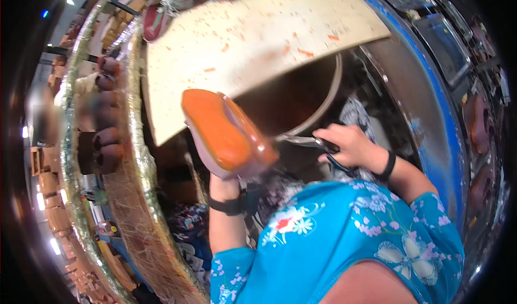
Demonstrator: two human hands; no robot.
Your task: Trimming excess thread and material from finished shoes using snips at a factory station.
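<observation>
The left hand holds a shoe up, orange sole toward the camera, fingers mostly hidden behind it but evidently gripping it from below. The right hand is closed around a dark-handled cutting tool, seemingly scissors, its tip pointing at the shoe's edge. To trim well, I judge the shoe should be kept steady and tilted so the edge stays in sight (small snips rather than long ones). The tool's blades blur, and the pale board on the counter above covers most of a round basin.
</observation>
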